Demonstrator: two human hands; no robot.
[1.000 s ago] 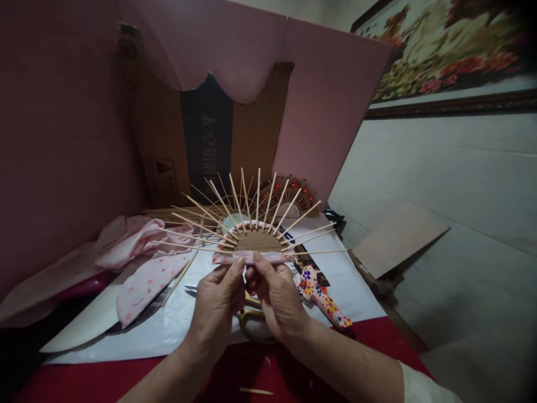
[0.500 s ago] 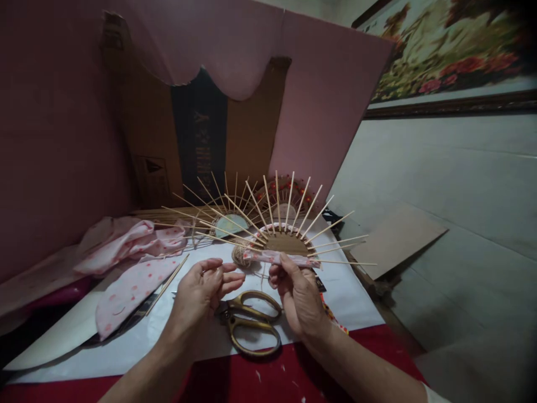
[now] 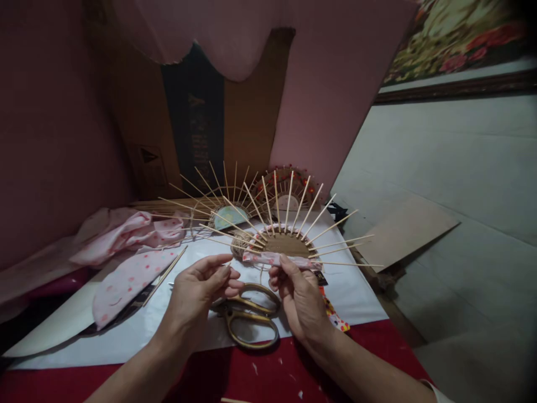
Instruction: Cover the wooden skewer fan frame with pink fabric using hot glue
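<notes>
Just now the right hand [image 3: 300, 296] has its fingers [image 3: 288, 267] pinched shut on the straight lower edge of the skewer fan [image 3: 281, 243]. The thumb presses the pink fabric strip [image 3: 268, 258] that runs along that edge. The fan stands up and away from the fingertips, its sticks spreading outward, lifted off the white sheet [image 3: 180, 330] that covers the surface.

The left hand [image 3: 201, 285] hovers just beside it with its fingers loosely half-open; I can see nothing held in them. A ball of twine [image 3: 237, 250] sits just beyond those fingertips, against the fan's left corner.

Gold-handled scissors [image 3: 251, 322] lie flat below, between the two hands. A flower-patterned tool [image 3: 333, 318] peeks out from under the right wrist. Left of the left hand lie loose skewers [image 3: 165, 271] and pink spotted cloth [image 3: 126, 235]. Two more fans [image 3: 229, 215] stand behind, against cardboard [image 3: 247, 112].
</notes>
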